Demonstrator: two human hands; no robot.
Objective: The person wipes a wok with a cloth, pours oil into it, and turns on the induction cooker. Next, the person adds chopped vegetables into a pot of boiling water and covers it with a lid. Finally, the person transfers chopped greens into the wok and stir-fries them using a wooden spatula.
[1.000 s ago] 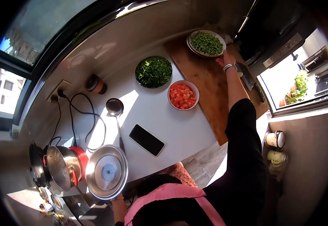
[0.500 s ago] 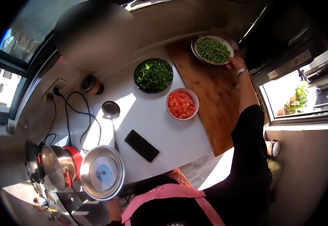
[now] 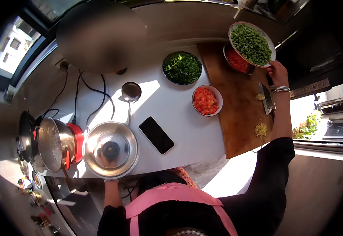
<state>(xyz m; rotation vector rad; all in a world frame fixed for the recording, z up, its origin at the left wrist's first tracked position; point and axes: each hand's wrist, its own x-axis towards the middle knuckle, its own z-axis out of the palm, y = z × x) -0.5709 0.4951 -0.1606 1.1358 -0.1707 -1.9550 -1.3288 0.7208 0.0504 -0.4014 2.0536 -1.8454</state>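
Observation:
My right hand (image 3: 277, 72) grips the edge of a white plate (image 3: 274, 44) heaped with chopped green beans (image 3: 251, 44). The plate tilts above a metal bowl (image 3: 251, 70) of chopped red pieces (image 3: 236, 60), partly covering it. My left hand (image 3: 111, 183) is at the near edge of a shiny, round steel basin (image 3: 94, 167); its fingers are hidden underneath. The basin overlaps the counter's front edge and a ladle (image 3: 131, 92) handle. Below my right hand, a cleaver (image 3: 266, 98) and minced yellow bits (image 3: 260, 129) lie on the wooden board (image 3: 238, 118).
A bowl of diced tomato (image 3: 206, 101) and a plate of chopped greens (image 3: 182, 67) stand mid-counter. A phone (image 3: 156, 135) lies near the front edge. At left are a steel pot (image 3: 50, 143) on a red base (image 3: 76, 137), a black pan (image 3: 26, 135) and cords (image 3: 77, 98).
My right hand has raised the plate of beans off the board, uncovering the bowl of red pieces. The steel basin has moved farther over the counter. The view has shifted.

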